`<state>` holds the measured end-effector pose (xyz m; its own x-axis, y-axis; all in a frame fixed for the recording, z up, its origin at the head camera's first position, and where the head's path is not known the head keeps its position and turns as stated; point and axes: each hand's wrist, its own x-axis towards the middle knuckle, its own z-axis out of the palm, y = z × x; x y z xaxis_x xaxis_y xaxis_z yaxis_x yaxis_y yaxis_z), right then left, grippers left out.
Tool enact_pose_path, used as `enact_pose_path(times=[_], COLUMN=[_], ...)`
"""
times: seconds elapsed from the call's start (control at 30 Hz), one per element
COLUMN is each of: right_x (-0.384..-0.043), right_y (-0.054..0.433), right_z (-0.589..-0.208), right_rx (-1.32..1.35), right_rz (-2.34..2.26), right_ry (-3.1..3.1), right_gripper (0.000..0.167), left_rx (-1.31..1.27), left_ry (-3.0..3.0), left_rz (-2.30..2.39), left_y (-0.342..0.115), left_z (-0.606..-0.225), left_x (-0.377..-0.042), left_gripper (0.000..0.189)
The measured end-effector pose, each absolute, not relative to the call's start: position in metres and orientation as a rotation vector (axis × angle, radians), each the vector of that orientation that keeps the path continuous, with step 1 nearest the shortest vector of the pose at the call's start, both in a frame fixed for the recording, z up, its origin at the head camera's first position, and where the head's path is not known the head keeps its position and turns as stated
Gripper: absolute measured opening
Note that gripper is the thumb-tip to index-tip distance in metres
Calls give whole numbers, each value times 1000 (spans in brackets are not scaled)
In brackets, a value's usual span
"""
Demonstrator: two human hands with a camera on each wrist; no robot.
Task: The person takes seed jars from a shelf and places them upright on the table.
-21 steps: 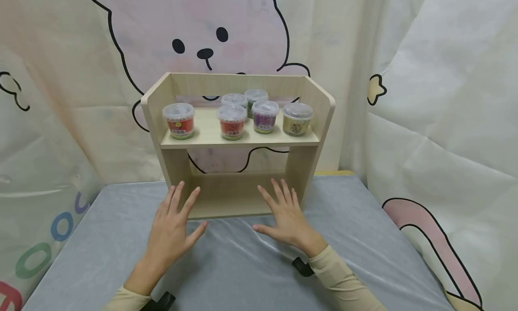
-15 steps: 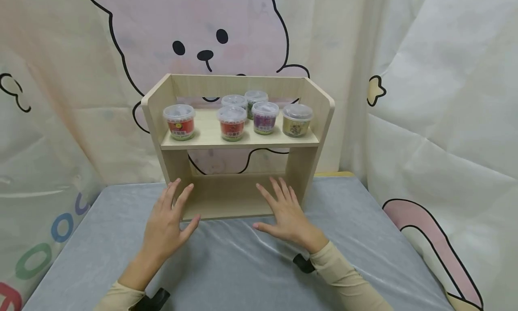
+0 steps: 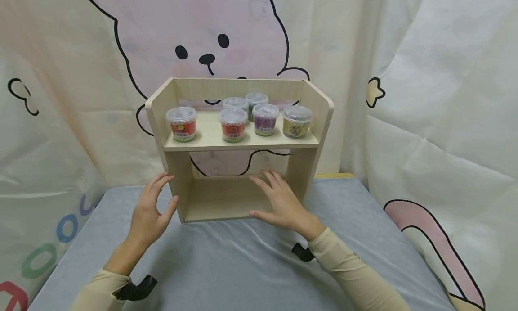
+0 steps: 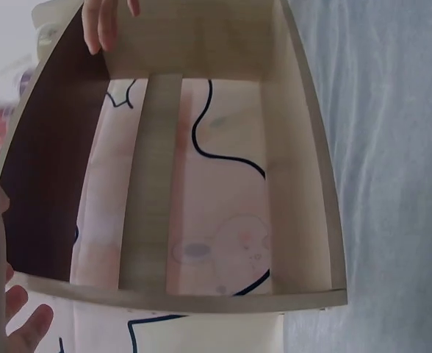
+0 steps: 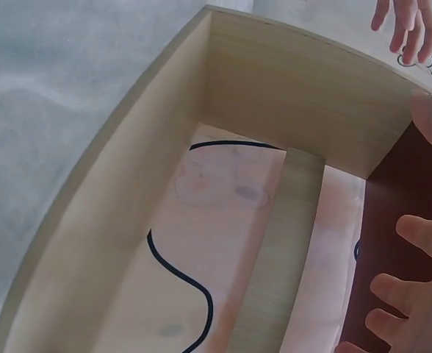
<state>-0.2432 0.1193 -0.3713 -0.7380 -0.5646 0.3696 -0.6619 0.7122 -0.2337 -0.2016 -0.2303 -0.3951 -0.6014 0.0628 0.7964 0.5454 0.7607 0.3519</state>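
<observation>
A two-tier wooden shelf (image 3: 222, 198) stands on the table. My left hand (image 3: 147, 218) is held beside its left side panel, fingers bent gently, thumb apart, with nothing in the grasp. In front of the lower compartment, my right hand (image 3: 285, 207) spreads its fingers and also holds nothing. Lidded plastic cups line the upper tier: a red-labelled cup (image 3: 183, 130) at left, another red-labelled cup (image 3: 233, 131) mid-row, a purple-labelled cup (image 3: 265, 125) and a yellowish cup (image 3: 296, 128) at right. Two more stand behind, one a dark green cup (image 3: 252, 108), partly hidden.
A grey-blue cloth (image 3: 243, 266) covers the table in front of the shelf. Behind hangs a pale curtain (image 3: 332, 45) with a cartoon bear; another printed curtain (image 3: 445, 144) closes off the right side. Each wrist carries a black camera mount (image 3: 137, 289).
My left hand has moved left, from in front of the shelf's left panel to its outer side. My right hand has shifted slightly left and up. The cups stay in place on the shelf.
</observation>
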Motion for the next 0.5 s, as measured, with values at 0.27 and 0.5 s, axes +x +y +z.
enact_pose_path(times=[0.27,0.5], right_x=[-246,-252], right_y=[116,111], right_z=[-359,-352], right_rx=[991,1032], right_rz=[513,584], right_ry=[-2644,-2640], right_gripper=[78,73], left_rx=[-370,-278], left_ry=[-2075,-2184], left_rz=[-962,-1152], left_y=[-243,-253], left_z=[-382,-369], left_x=[-212,-226], left_gripper=[56,74])
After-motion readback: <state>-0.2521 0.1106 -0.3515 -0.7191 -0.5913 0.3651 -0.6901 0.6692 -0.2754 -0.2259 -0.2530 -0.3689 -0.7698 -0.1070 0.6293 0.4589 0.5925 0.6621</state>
